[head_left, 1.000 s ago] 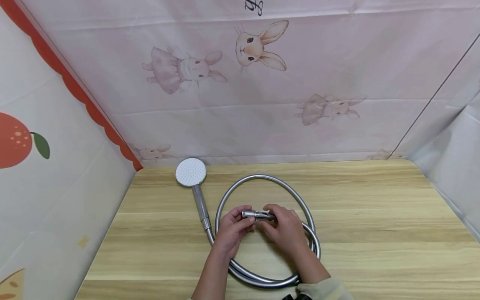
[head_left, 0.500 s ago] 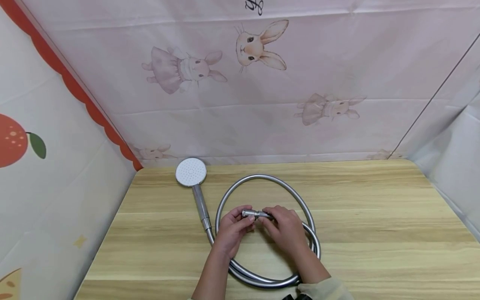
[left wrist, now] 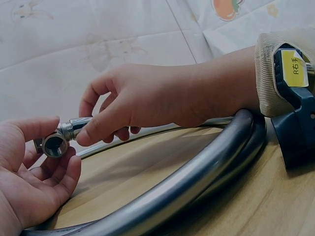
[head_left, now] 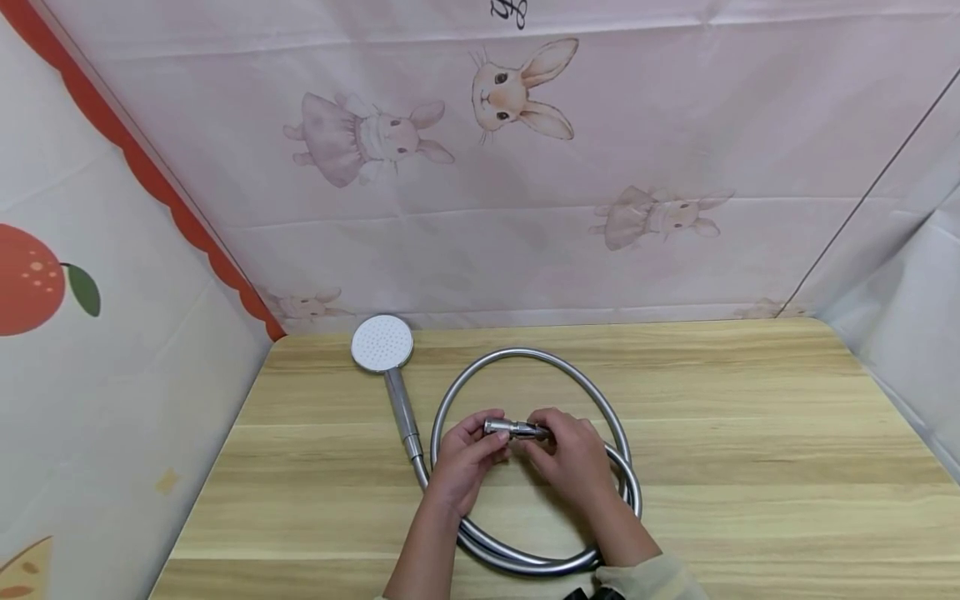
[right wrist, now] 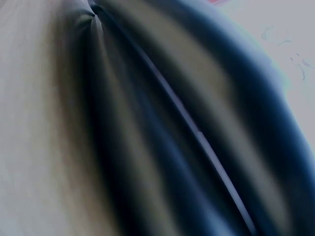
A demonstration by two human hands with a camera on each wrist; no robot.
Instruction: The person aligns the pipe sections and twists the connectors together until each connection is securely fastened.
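My left hand [head_left: 459, 467] holds a small metal fitting [left wrist: 55, 145] between thumb and fingers. In the left wrist view, the fitting shows a round threaded opening. At its right side, my right hand [head_left: 576, 460] pinches the tapered metal hose nut [head_left: 529, 431], which meets the fitting in line. Whether the threads between them are engaged cannot be seen. The silver shower hose [head_left: 517, 353] lies coiled around and under both hands. Its other end runs to a handheld shower head [head_left: 382, 343], white spray face up. Blurred hose [right wrist: 162, 118] fills much of the right wrist view.
The wooden table [head_left: 750, 433] carries everything. A pink rabbit-print cloth [head_left: 660, 100] hangs along its back edge. A white fruit-print cloth [head_left: 112, 400] stands at the left side, and a pale cloth [head_left: 907, 317] at the right.
My right fingers slid left over the hose nut, then shifted back right, uncovering more of it. The left hand, fitting, coiled hose and shower head have stayed in place.
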